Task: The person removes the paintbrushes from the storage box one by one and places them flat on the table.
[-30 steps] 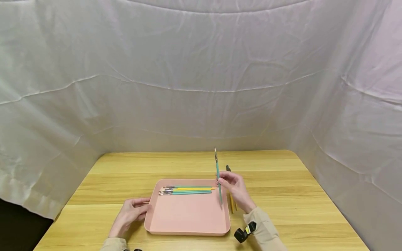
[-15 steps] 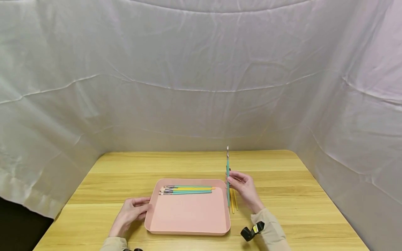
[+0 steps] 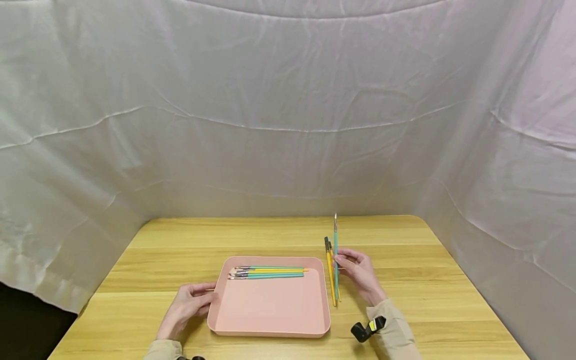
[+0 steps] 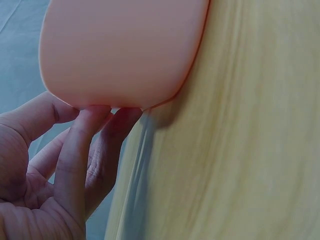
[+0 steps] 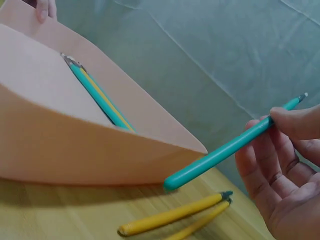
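My right hand (image 3: 360,272) pinches a teal-handled paintbrush (image 3: 335,240) between thumb and fingers, pale bristles pointing up and away. In the right wrist view the rounded end of the paintbrush (image 5: 220,154) slants down near the tray's corner. Two yellow paintbrushes (image 3: 330,270) with dark bristles lie on the table just beneath it, along the tray's right side. My left hand (image 3: 189,305) holds the left edge of a pink tray (image 3: 270,334), fingertips at its wall in the left wrist view. Inside the tray, several teal and yellow paintbrushes (image 3: 270,273) lie side by side near the far wall.
The light wooden table (image 3: 427,300) extends around the tray. Grey fabric (image 3: 288,150) hangs behind the table and along both sides. A black wrist camera (image 3: 366,329) sits on the right sleeve.
My right hand has moved right with the teal paintbrush, from over the tray's right edge to over the yellow paintbrushes. The left hand and tray have stayed in place.
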Demonstrator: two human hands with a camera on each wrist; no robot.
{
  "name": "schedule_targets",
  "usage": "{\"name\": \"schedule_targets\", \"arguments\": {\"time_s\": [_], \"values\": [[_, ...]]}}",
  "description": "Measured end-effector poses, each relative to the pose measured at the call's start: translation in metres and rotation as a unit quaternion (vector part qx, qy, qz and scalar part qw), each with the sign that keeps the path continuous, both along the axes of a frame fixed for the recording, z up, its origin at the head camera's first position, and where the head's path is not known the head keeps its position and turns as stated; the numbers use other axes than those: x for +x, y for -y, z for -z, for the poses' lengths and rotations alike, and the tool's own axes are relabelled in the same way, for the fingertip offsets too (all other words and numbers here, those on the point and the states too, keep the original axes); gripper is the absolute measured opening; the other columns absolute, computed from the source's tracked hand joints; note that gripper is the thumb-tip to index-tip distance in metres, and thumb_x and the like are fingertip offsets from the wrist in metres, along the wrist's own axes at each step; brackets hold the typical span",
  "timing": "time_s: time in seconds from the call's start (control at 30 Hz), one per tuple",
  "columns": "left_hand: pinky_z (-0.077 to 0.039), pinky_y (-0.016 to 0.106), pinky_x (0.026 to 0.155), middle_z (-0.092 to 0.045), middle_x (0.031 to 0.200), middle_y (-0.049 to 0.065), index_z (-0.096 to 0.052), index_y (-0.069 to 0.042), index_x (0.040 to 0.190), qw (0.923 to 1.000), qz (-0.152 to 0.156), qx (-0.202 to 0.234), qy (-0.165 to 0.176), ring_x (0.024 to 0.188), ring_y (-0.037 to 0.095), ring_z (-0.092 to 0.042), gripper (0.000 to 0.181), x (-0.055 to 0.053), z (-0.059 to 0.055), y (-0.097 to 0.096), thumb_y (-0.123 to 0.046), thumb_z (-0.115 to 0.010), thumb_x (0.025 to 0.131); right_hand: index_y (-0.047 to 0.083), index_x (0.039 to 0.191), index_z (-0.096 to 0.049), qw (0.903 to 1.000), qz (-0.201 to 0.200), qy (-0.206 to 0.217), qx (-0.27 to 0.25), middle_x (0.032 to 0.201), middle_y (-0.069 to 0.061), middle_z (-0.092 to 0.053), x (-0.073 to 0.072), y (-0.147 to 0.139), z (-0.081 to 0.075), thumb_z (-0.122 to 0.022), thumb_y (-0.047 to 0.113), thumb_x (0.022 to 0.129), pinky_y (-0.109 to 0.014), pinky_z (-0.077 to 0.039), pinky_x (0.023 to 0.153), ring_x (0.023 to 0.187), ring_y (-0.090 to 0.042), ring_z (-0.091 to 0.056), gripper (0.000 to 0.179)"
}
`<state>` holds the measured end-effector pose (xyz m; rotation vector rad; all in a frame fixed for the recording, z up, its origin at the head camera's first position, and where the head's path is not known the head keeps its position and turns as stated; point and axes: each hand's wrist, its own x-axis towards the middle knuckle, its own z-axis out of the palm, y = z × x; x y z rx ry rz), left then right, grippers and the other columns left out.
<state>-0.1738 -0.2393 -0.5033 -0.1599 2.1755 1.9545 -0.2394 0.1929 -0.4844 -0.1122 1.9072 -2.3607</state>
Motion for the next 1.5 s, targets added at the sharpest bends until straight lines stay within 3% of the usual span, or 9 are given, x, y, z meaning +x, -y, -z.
{"name": "schedule_targets", "arguments": {"time_s": [0.3,0.43,0.6,1.03,1.27,1.4,1.5], "values": [[-0.065,0.026,0.074,-0.076,0.105,0.022,-0.050,0.019,0.133,1.0000,-0.007,-0.004,0.005,0.083,0.012,-0.074,0.053,0.003,-0.002,-0.002,-0.001,-0.070,0.088,-0.009,0.120,-0.062,0.9969,0.044,0.061,0.025,0.086,0.002,-0.076,-0.004,-0.011,0.007,-0.064,-0.004,0.092,-0.019,-0.059,0.067,0.076,-0.009,-0.069,0.028],[-0.065,0.026,0.075,-0.076,0.105,0.022,-0.050,0.020,0.133,1.0000,-0.003,0.002,0.001,0.083,0.012,-0.074,0.052,0.002,-0.001,0.000,0.000,-0.069,0.089,-0.017,0.127,-0.055,0.9939,0.065,0.075,0.050,0.084,-0.001,-0.074,-0.008,-0.011,0.012,-0.065,-0.003,0.092,-0.019,-0.057,0.062,0.071,-0.010,-0.067,0.038],[-0.065,0.027,0.075,-0.076,0.105,0.022,-0.047,0.022,0.134,0.9999,0.009,0.009,-0.005,0.084,0.012,-0.073,0.053,0.000,0.000,0.002,0.000,-0.068,0.091,-0.018,0.127,-0.055,0.9892,0.094,0.085,0.073,0.080,0.000,-0.073,-0.011,-0.008,0.016,-0.064,-0.005,0.092,-0.018,-0.053,0.056,0.065,-0.009,-0.063,0.038],[-0.065,0.027,0.075,-0.076,0.105,0.022,-0.048,0.021,0.134,0.9999,0.007,0.010,0.001,0.083,0.012,-0.074,0.051,0.001,0.000,0.001,0.001,-0.067,0.090,-0.018,0.121,-0.061,0.9777,0.147,0.058,0.138,0.078,-0.003,-0.075,-0.012,-0.003,0.026,-0.068,-0.005,0.090,-0.018,-0.055,0.053,0.063,-0.007,-0.065,0.034],[-0.065,0.026,0.074,-0.077,0.103,0.020,-0.049,0.021,0.133,0.9999,0.006,0.012,0.000,0.083,0.012,-0.074,0.051,0.001,0.000,0.001,0.001,-0.068,0.090,-0.019,0.114,-0.065,0.9715,0.160,0.027,0.173,0.081,-0.014,-0.075,-0.015,0.000,0.036,-0.068,-0.007,0.088,-0.020,-0.056,0.053,0.062,-0.010,-0.065,0.029],[-0.065,0.026,0.074,-0.077,0.103,0.019,-0.049,0.020,0.133,0.9999,0.005,0.010,0.001,0.082,0.012,-0.074,0.051,0.000,0.001,0.001,0.001,-0.068,0.090,-0.015,0.111,-0.069,0.9572,0.168,0.011,0.235,0.086,-0.017,-0.075,-0.016,0.000,0.040,-0.071,-0.003,0.087,-0.017,-0.055,0.057,0.067,-0.007,-0.063,0.027],[-0.065,0.026,0.074,-0.077,0.104,0.019,-0.049,0.020,0.134,1.0000,0.004,0.008,0.002,0.082,0.011,-0.074,0.051,-0.001,0.001,0.001,0.001,-0.068,0.090,-0.010,0.107,-0.072,0.9409,0.176,-0.003,0.289,0.088,-0.017,-0.075,-0.016,0.000,0.041,-0.072,0.001,0.086,-0.015,-0.053,0.062,0.070,-0.005,-0.062,0.024]]}}
